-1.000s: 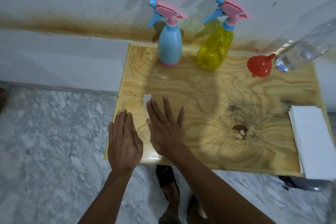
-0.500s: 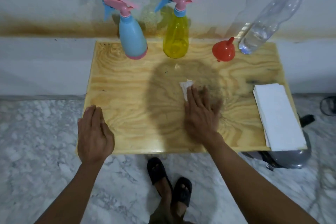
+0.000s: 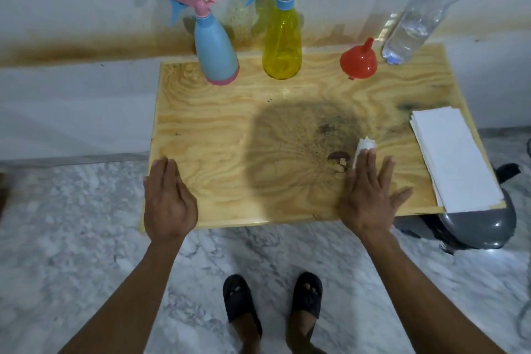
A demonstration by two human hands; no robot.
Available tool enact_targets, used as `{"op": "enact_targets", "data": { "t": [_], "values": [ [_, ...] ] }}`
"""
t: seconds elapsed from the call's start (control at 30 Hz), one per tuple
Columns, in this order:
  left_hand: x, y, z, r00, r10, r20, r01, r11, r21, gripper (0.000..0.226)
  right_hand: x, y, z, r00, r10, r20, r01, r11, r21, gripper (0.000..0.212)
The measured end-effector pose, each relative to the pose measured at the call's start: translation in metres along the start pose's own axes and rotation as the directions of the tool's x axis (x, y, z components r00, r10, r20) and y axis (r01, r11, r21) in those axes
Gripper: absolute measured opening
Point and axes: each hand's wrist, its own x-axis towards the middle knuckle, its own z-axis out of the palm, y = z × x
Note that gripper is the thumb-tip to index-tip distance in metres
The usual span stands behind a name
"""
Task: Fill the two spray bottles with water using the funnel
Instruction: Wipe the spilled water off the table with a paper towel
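Observation:
A blue spray bottle (image 3: 216, 52) and a yellow spray bottle (image 3: 282, 37), both with pink trigger heads, stand at the back of the wooden table (image 3: 218, 129). To their right a red funnel (image 3: 358, 62) lies mouth down, beside a clear water bottle (image 3: 416, 17). My right hand (image 3: 369, 195) lies flat near the front right of the table, its straight fingers pressing a crumpled white tissue (image 3: 363, 148) onto the wood. My left hand (image 3: 169, 201) rests flat and empty on the front left corner.
A stack of white napkins (image 3: 455, 158) lies along the table's right edge. A grey object (image 3: 477, 227) sits on the marble floor under that corner. My feet in dark sandals (image 3: 273, 302) stand in front of the table. A stained wall rises behind.
My right hand has slid the tissue from the left front of the table across to the right. My left hand stayed at the front left corner. The view shifted.

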Motion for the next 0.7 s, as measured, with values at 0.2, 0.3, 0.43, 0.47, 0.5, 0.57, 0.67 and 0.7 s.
{"op": "enact_targets", "data": {
  "t": [0.2,0.3,0.43,0.47,0.5,0.57,0.67,0.7],
  "values": [
    [0.001,-0.003,-0.004,0.998,0.002,0.063,0.001,0.999,-0.046,0.046,-0.028,-0.072,0.031,0.998,-0.064,-0.022,0.065,0.997,0.035,0.056],
    [0.001,-0.008,-0.004,0.997,0.011,0.076,-0.006,0.998,-0.068,0.046,-0.038,-0.118,0.041,0.992,-0.122,-0.01,0.123,0.99,0.075,0.056],
    [0.003,-0.014,-0.006,0.994,0.025,0.111,-0.011,0.992,-0.125,0.049,-0.051,-0.172,0.057,0.95,-0.311,0.044,0.31,0.95,0.02,0.056],
    [0.003,-0.015,-0.007,0.992,0.032,0.121,-0.015,0.991,-0.135,0.051,-0.056,-0.183,0.062,0.936,-0.348,0.051,0.348,0.938,0.013,0.056],
    [0.003,-0.017,-0.008,0.991,0.037,0.13,-0.018,0.99,-0.142,0.052,-0.061,-0.192,0.066,0.92,-0.388,0.056,0.388,0.922,0.005,0.056],
    [0.004,-0.019,-0.01,0.989,0.042,0.144,-0.02,0.988,-0.151,0.055,-0.072,-0.204,0.074,0.88,-0.467,0.083,0.47,0.883,-0.016,0.055],
    [0.004,-0.021,-0.011,0.985,0.045,0.168,-0.02,0.989,-0.146,0.056,-0.085,-0.202,0.078,0.836,-0.536,0.115,0.545,0.836,-0.065,0.056],
    [0.004,-0.021,-0.011,0.984,0.043,0.173,-0.019,0.99,-0.137,0.052,-0.088,-0.197,0.078,0.826,-0.551,0.118,0.562,0.823,-0.086,0.056]
  ]
}}
